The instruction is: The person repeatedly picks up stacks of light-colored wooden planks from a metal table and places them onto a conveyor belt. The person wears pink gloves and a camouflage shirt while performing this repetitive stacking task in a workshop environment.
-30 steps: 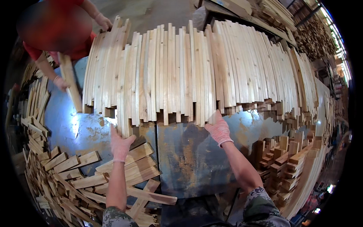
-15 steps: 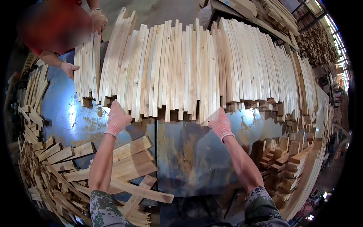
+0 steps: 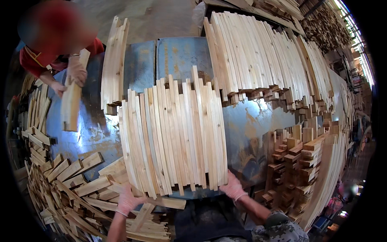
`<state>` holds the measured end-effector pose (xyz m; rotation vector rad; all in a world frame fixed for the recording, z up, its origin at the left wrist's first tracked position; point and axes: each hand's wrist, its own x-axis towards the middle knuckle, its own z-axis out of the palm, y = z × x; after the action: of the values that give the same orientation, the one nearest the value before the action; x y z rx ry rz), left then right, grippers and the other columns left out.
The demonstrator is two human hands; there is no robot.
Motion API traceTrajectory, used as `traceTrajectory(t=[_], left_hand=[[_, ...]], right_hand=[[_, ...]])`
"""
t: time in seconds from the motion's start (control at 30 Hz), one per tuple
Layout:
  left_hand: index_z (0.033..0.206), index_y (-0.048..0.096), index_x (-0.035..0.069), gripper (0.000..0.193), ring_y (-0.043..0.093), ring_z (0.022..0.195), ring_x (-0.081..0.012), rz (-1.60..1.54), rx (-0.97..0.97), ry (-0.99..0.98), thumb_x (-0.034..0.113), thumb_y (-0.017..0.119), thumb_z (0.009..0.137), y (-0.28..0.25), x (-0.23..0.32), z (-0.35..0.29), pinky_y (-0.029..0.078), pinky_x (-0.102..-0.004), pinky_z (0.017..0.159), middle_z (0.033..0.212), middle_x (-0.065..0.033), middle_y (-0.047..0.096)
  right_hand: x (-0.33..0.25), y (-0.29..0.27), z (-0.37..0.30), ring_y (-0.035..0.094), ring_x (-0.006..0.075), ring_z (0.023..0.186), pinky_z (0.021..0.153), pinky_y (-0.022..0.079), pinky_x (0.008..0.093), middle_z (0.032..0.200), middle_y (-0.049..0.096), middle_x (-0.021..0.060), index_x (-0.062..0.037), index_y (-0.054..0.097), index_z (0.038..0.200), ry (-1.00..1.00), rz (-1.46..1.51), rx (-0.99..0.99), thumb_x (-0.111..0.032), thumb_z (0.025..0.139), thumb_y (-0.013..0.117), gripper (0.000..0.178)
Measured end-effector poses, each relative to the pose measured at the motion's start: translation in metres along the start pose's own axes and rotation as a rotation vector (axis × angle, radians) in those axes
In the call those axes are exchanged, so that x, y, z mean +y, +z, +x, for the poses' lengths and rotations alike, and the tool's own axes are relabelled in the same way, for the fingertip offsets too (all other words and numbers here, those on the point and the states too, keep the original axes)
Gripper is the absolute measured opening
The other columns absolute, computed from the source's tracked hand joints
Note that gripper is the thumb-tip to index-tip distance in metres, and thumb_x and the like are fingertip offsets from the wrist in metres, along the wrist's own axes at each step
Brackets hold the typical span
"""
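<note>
A wide row of pale wooden strips (image 3: 175, 133), standing side by side with uneven ends, lies across the metal table (image 3: 254, 149) close to me. My left hand (image 3: 130, 200), in a pale reddish knit glove, grips the row's near left corner. At the near right corner my right hand (image 3: 233, 186), gloved alike, presses against the outermost strip. The row is squeezed between both hands; some fingertips are hidden by the wood.
A co-worker's gloved hands (image 3: 75, 72) hold a short bundle of strips (image 3: 71, 107) at the far left. A narrow strip stack (image 3: 114, 66) and a larger row (image 3: 258, 56) lie farther back. Loose offcuts (image 3: 64, 193) heap at left; stacked blocks (image 3: 312, 161) stand at right.
My hands have pulled the middle row of strips toward me, away from the rows beside it, baring metal behind. The co-worker has lifted and tilted a bundle at the left.
</note>
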<state>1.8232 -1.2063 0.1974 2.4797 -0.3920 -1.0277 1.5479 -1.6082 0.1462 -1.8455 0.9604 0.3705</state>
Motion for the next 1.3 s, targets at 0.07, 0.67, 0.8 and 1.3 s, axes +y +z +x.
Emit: traceTrajectory(t=[0.07,0.67,0.8,1.3], left_hand=[[0.134,0.06,-0.001,0.079,0.063,0.115,-0.0431,-0.051,-0.115,-0.14,0.043,0.088,0.075,-0.026,0.025,0.03,0.05,-0.0499,0.102,0.128,-0.0258,0.063],[0.152,0.044,0.001,0.082,0.067,0.108,-0.0229,-0.955,0.095,-0.145,0.019,0.083,0.082,-0.031,0.045,0.139,0.056,-0.0362,0.097,0.128,-0.0144,0.067],[0.151,0.046,-0.001,0.083,0.067,0.112,-0.0238,-1.057,-0.056,-0.155,0.013,0.081,0.077,-0.035,0.043,0.149,0.056,-0.0395,0.1,0.127,-0.0141,0.067],[0.147,0.055,-0.001,0.079,0.067,0.114,-0.02,-1.259,-0.005,-0.055,0.013,0.086,0.075,-0.034,0.047,0.062,0.055,-0.0366,0.103,0.127,-0.0098,0.07]], right_hand=[[-0.015,-0.043,0.016,0.07,0.032,0.119,0.105,0.054,0.0414,0.129,0.072,0.0205,-0.0081,0.055,0.149,0.22,0.235,-0.415,-0.032,0.091,0.079,0.067],[-0.036,-0.023,0.166,0.064,0.0225,0.122,0.104,0.054,0.0359,0.142,0.063,0.0139,-0.0004,0.042,0.158,0.016,0.96,0.058,-0.009,0.087,0.082,0.082],[-0.061,-0.042,0.172,0.07,0.0239,0.111,0.098,0.058,0.0378,0.129,0.07,0.0126,-0.001,0.05,0.149,0.122,0.843,-0.05,-0.007,0.085,0.083,0.072],[-0.057,-0.065,0.128,0.07,0.0211,0.105,0.09,0.056,0.0335,0.121,0.072,0.0081,0.002,0.063,0.136,-0.073,0.917,-0.131,-0.011,0.081,0.074,0.057]])
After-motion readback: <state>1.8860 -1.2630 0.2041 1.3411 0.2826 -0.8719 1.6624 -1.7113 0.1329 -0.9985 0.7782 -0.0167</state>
